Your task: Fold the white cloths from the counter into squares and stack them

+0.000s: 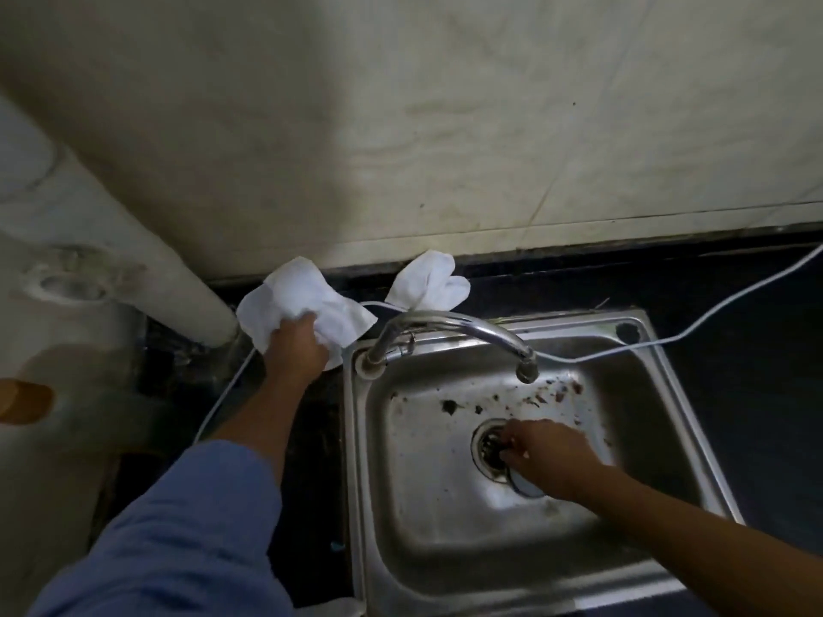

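Hands differ: left hand (297, 347) bunches a soft, light, crumpled white cloth (307, 296), best retaken at two corners; right hand (552, 460) probes the stainless steel sink (358, 460) at its round drain (489, 445), grip indeterminable.

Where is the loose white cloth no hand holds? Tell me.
Head view: the crumpled white cloth lies on the black counter against the wall, behind the chrome tap, right of the left hand.

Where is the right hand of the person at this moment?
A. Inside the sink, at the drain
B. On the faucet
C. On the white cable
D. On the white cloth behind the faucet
A: the right hand reaches down into the sink with its fingers at the drain, while the left hand grips a white cloth on the counter.
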The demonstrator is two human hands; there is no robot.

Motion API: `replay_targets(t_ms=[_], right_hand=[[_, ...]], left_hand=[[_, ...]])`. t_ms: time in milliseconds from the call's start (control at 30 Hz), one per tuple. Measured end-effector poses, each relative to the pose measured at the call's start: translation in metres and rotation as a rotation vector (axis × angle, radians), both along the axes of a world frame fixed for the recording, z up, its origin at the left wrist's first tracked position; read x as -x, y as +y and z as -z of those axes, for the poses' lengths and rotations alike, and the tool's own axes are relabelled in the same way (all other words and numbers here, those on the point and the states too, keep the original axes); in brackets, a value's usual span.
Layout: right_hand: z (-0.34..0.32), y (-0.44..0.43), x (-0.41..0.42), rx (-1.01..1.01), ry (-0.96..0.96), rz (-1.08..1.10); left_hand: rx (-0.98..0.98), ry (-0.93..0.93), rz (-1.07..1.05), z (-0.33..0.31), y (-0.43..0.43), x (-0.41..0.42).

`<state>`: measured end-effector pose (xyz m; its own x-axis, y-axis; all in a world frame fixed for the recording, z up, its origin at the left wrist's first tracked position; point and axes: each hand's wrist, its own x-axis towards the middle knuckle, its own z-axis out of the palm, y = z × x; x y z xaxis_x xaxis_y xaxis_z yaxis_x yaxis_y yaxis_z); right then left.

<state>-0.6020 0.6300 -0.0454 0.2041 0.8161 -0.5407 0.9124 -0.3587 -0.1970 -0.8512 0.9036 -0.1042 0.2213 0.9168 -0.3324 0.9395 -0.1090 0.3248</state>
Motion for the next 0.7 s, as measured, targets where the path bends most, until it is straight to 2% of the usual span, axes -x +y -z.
replay_targets(t_ms=[67, 233, 367, 500, 600, 700], right_hand=[[0.003, -0.002, 0.0, 0.018, 0.016, 0.018], [0.004, -0.005, -0.007, 0.078, 0.008, 0.014], [-0.005, -0.006, -0.015, 0.046, 0.009, 0.015], [-0.013, -0.018, -0.029, -0.011, 0.044, 0.045], [-0.022, -0.041, -0.044, -0.048, 0.063, 0.035], [-0.029, -0.075, -0.069, -0.097, 0.087, 0.017]], left_hand=[[-0.027, -0.052, -0.049, 0.009, 0.004, -0.002], [-0.25, 0.028, -0.028, -0.005, -0.01, -0.001], [-0.299, -0.274, -0.172, -0.033, -0.035, 0.009], [-0.308, -0.385, -0.269, -0.065, -0.077, 0.014], [-0.298, -0.412, -0.307, -0.083, -0.122, 0.01], [-0.347, -0.341, -0.301, -0.101, -0.177, -0.005]])
